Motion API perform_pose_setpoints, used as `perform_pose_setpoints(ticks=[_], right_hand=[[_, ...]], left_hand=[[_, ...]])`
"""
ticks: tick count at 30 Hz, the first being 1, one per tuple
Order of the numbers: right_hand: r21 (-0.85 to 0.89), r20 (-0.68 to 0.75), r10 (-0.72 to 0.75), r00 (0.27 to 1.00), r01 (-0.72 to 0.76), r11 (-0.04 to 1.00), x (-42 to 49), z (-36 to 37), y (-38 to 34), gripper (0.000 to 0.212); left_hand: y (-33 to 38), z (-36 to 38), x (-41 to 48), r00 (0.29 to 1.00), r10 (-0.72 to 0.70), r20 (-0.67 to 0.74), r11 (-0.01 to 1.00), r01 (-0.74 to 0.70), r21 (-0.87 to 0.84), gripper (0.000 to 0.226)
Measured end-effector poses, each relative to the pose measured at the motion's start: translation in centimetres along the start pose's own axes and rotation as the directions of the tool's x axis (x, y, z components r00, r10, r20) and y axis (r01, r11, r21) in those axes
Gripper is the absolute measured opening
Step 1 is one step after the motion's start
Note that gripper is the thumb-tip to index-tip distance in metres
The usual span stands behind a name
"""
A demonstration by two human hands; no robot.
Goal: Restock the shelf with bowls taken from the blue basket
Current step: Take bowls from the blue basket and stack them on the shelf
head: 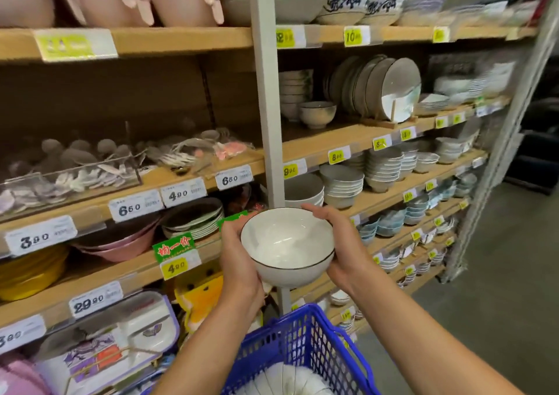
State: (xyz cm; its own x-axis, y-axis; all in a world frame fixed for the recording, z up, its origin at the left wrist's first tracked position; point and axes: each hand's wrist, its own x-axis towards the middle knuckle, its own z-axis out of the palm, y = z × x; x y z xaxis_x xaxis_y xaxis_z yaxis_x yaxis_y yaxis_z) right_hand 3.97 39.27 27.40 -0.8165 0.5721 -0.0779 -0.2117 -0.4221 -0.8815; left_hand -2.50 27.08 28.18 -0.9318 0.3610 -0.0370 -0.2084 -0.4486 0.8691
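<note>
Both hands clasp one bowl, left hand and right hand cupping its sides above the basket, near the shelf; glazed ware, judged rigid, slick, breakable, best supported beneath

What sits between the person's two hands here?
A white bowl with a dark rim, gripped by the left hand and right hand on either side, in the head view.

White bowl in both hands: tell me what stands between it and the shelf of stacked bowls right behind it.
Nothing visible does. The white bowl, gripped by the left hand and right hand, hangs in open air before the stacked bowls; the grey upright post stands just left of that bay.
</note>
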Motion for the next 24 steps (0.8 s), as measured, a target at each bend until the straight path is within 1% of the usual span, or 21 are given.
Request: perform_pose_setpoints(ticks=[3, 5, 7, 12, 15, 17, 20, 24], right_hand=[[0.018, -0.053, -0.013, 0.999, 0.014, 1.0, 0.0, -2.8, -2.1, 0.03], [0.031, -0.065, -0.011, 0.998, 0.013, 0.999, -0.1, -5.2, -4.1, 0.033], [0.036, -0.091, -0.005, 0.996, 0.009, 0.999, -0.1, -7.8, -6.0, 0.031], [-0.023, -0.134, -0.057, 0.989, 0.054, 0.998, 0.5, -14.8, -11.5, 0.031], [-0.051, -0.129, -0.061, 0.99, 0.055, 0.997, 1.1, -18.6, -14.7, 0.025], [-0.069, -0.151, -0.067, 0.986, 0.057, 0.996, 1.7, -20.4, -16.8, 0.027], [-0.083, -0.172, -0.079, 0.982, 0.066, 0.994, 2.6, -22.5, -19.5, 0.033], [-0.072, -0.166, -0.07, 0.984, 0.059, 0.996, 4.6, -24.4, -21.9, 0.024]], left_hand=[[-1.1, 3.5, -0.7, 0.999, -0.015, 0.047, 1.0, 0.014, 0.016, 0.036], [-2.2, 6.5, -1.1, 0.998, -0.014, 0.058, 1.0, 0.013, 0.02, 0.037], [-3.3, 9.5, -1.4, 0.998, -0.008, 0.061, 1.0, 0.006, 0.022, 0.039], [-6.9, 17.3, -2.5, 0.995, -0.021, 0.093, 0.999, 0.017, 0.039, 0.034], [-8.4, 21.8, -2.7, 0.992, -0.053, 0.115, 0.998, 0.049, 0.038, 0.036], [-9.1, 24.5, -2.7, 0.989, -0.064, 0.135, 0.998, 0.062, 0.02, 0.035], [-10.0, 28.2, -2.3, 0.988, -0.086, 0.129, 0.996, 0.083, 0.029, 0.036], [-10.9, 31.5, -0.8, 0.99, -0.078, 0.12, 0.997, 0.078, 0.005, 0.036]])
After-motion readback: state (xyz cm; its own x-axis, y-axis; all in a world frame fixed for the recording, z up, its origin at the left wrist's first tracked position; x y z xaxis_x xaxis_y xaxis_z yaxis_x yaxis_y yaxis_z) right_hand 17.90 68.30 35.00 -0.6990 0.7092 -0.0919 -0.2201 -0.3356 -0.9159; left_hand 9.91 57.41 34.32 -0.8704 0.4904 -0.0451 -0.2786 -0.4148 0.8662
